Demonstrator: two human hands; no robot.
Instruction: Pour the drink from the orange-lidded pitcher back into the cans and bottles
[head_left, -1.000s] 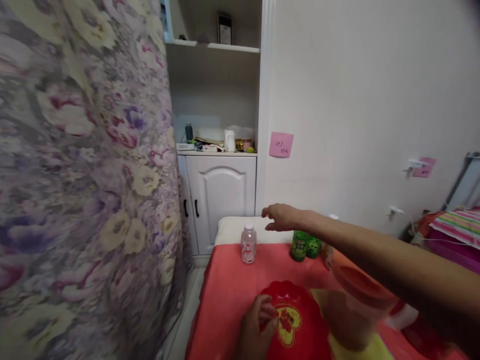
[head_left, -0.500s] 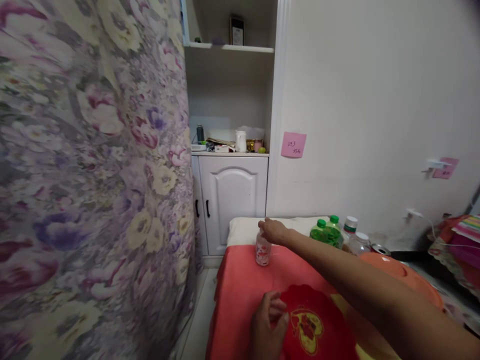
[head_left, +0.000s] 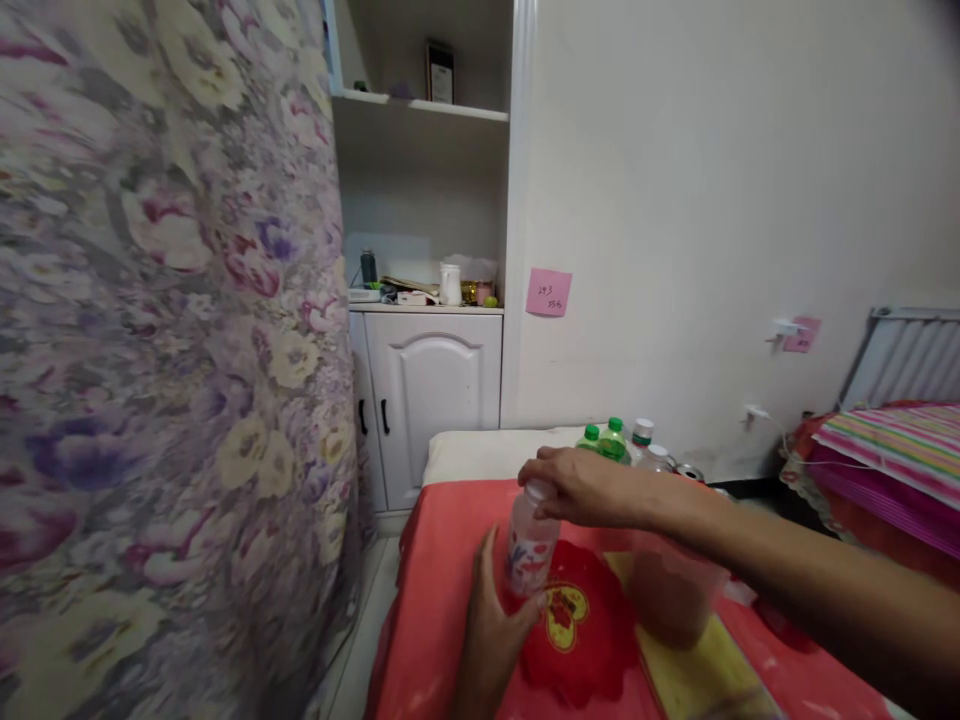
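Note:
My right hand point(head_left: 574, 487) is closed on the neck of a clear plastic bottle point(head_left: 531, 550) with a red-and-white printed label, held slightly tilted. Beside the bottle's lower part is my left hand point(head_left: 495, 620), thumb and fingers spread to either side; whether it touches the bottle I cannot tell. Just under and to the right of the bottle lies a red scalloped plate point(head_left: 581, 660) with a yellow design. Both sit over a table with a coral-red cloth point(head_left: 435, 600).
Green-capped bottles point(head_left: 613, 438) and white-capped bottles point(head_left: 643, 435) stand at the back, behind my right forearm. Below that forearm are a pinkish tub point(head_left: 675, 590) and a yellow board point(head_left: 697, 670). A floral curtain point(head_left: 172, 350) hangs at left, near a white cabinet point(head_left: 435, 400).
My right hand has brought the bottle from the back of the table toward me, over the plate's edge. My left hand has opened up beside it. The view has turned right.

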